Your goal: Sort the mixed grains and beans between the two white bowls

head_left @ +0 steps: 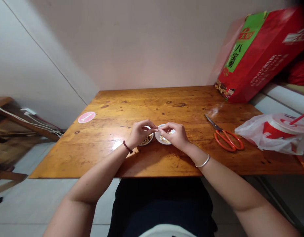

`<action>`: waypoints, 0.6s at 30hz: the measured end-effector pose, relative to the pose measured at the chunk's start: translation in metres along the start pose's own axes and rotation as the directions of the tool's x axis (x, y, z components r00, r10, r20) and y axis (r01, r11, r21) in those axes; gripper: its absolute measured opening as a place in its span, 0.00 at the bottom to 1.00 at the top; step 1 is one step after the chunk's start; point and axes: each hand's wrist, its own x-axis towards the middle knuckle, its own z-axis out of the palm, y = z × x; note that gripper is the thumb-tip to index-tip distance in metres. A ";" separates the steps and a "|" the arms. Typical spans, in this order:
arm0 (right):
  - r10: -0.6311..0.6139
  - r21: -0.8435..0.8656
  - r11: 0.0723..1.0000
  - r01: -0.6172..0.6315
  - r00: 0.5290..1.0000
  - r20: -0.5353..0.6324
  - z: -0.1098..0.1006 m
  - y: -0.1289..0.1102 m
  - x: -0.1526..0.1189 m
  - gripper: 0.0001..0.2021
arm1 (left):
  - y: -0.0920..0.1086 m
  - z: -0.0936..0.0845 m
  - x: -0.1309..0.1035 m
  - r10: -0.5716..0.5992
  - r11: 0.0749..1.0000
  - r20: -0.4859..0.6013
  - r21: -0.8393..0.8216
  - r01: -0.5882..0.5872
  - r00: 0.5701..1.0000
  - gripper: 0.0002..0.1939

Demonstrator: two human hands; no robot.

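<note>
Two small white bowls stand side by side on the wooden table (92, 148), partly covered by my hands. Dark and pale grains lie in the left bowl (151, 141), and pale yellowish grains in the right bowl (157, 138). My left hand (139, 132), with a dark red bead bracelet at the wrist, is over the left bowl, thumb and fingertips pinched. Over the right bowl, my right hand (176, 134) also pinches, its fingertips meeting the left ones between the bowls. Whatever is between the fingertips is too small to make out.
Orange-handled scissors (227, 137) lie open to the right. Beyond them is a plastic bag (255, 126) with a red and white cup (277, 129) and straw. A large red box (262, 56) stands at the back right. A round pink sticker (86, 117) is at the left edge.
</note>
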 end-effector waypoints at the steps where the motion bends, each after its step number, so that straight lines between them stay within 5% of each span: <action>1: 0.008 0.005 1.000 -0.008 1.000 0.003 0.000 -0.001 0.000 0.05 | 0.000 0.000 0.000 -0.004 1.000 0.009 -0.009 0.005 1.000 0.19; 13: -0.031 0.028 0.999 0.031 0.999 0.020 0.000 -0.002 -0.001 0.05 | 0.002 0.003 0.000 -0.019 0.994 0.022 -0.104 0.021 1.000 0.23; 18: 0.050 0.055 0.997 -0.051 0.998 0.022 0.003 0.001 -0.001 0.06 | -0.001 0.003 0.001 -0.046 0.995 0.006 -0.083 0.047 0.999 0.22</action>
